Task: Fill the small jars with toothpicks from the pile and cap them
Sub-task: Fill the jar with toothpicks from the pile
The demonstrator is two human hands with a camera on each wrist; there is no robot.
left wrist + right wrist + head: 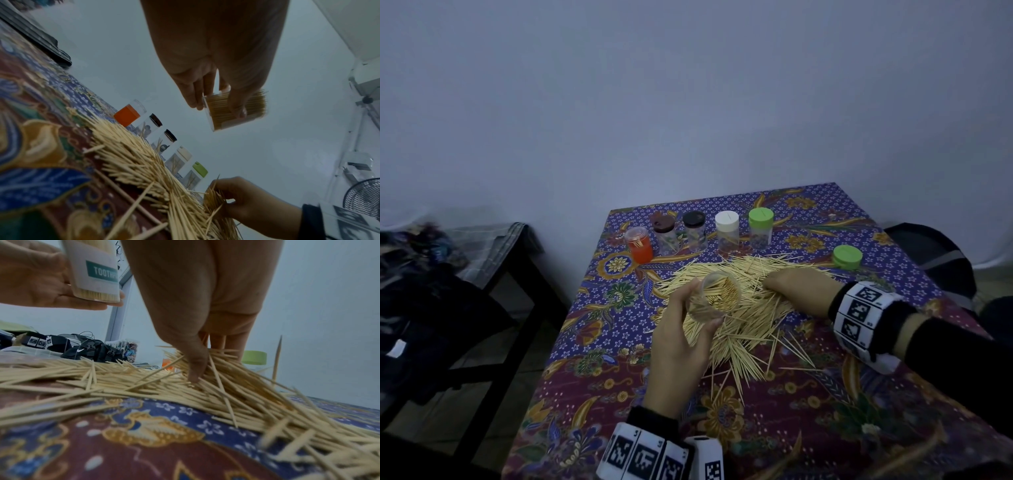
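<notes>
A big pile of toothpicks (750,329) lies mid-table on the patterned cloth. Just above its left part, my left hand (698,308) grips a clear uncapped jar (717,296), tilted and packed with toothpicks. The left wrist view shows that jar (234,110) between thumb and fingers. My right hand (777,282) is sunk into the pile's right side. Its fingers (224,191) curl round a bunch of toothpicks, and its thumb (195,369) presses among them. A loose green cap (847,257) lies on the cloth behind the right hand.
Along the back stand an orange jar (639,245) and jars capped brown (665,234), black (694,230), white (727,230) and green (761,226). A dark side table (493,260) with clothes is left. A black chair (928,253) is right.
</notes>
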